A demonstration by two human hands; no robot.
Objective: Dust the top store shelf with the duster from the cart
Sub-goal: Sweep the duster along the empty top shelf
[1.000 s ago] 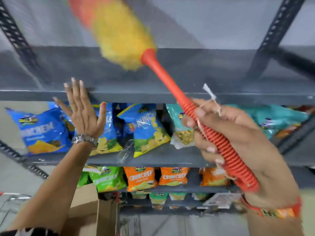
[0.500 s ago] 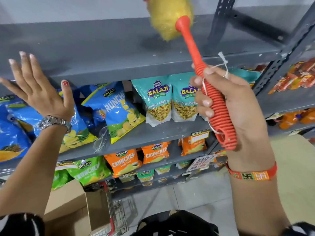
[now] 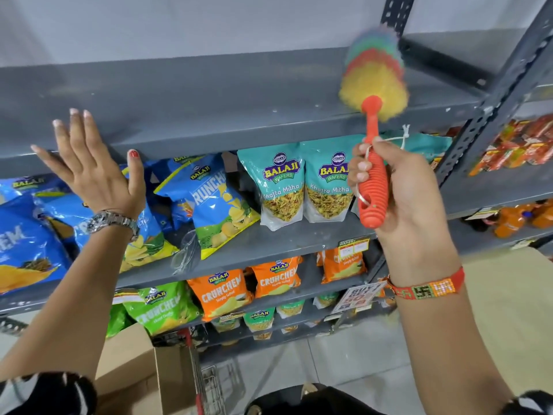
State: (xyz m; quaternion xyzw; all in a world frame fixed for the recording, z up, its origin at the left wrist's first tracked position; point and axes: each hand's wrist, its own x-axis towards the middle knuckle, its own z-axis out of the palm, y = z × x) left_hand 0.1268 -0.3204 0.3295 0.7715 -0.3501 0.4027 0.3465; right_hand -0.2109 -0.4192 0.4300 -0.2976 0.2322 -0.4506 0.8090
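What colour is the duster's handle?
Orange-red, ribbed; the duster handle shows best in the head view, held in the right hand.

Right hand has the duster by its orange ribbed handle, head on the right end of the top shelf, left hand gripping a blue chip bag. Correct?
Not quite. In the head view the left hand grips nothing: it is open, fingers spread, raised against the top shelf edge above the blue bags. The rest holds: the right hand holds the duster by its handle at the shelf's right end.

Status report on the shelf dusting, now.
Right hand shut on duster, head on top shelf near right upright. Left hand open at shelf edge. Nothing in the way.
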